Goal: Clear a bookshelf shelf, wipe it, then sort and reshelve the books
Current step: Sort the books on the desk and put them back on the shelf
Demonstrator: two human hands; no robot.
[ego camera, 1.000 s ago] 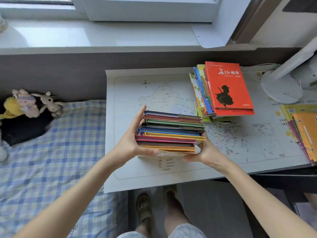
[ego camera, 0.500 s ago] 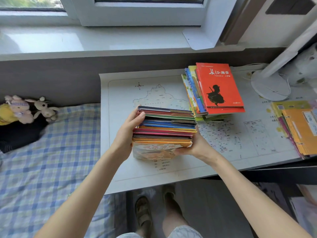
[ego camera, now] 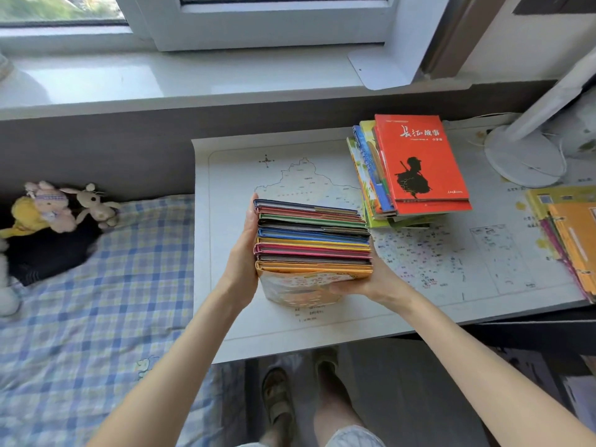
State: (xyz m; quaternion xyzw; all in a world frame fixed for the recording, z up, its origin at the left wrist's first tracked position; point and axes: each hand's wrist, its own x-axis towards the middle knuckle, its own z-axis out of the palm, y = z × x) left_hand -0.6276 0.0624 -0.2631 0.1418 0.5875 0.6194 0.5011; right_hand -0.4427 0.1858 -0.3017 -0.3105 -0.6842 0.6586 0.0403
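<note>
- On the worktop (ego camera: 451,285), over the map sheet (ego camera: 290,175) near its front edge, the stack of books (ego camera: 312,240) stands on edge. The nearest cover faces the person. I cannot tell whether its lower edges touch the sheet.
- The left hand (ego camera: 245,253) lies flat against the spine side, fingers straight and together, pressing rather than gripping.
- The right hand (ego camera: 377,282) cups the opposite lower corner with the thumb laid across the near cover. Its fingers are hidden behind the stack.
- The step looks like squaring the stack. The upper edges sit stepped, so tap it down on the worktop and push the spines flush with the flat palm.
- Squeeze inward with both hands, or the thin middle books may slide out.
- Set it well apart from the red-topped pile (ego camera: 419,162) behind and the orange pile (ego camera: 574,240) at the right, so sorted groups do not mix.
</note>
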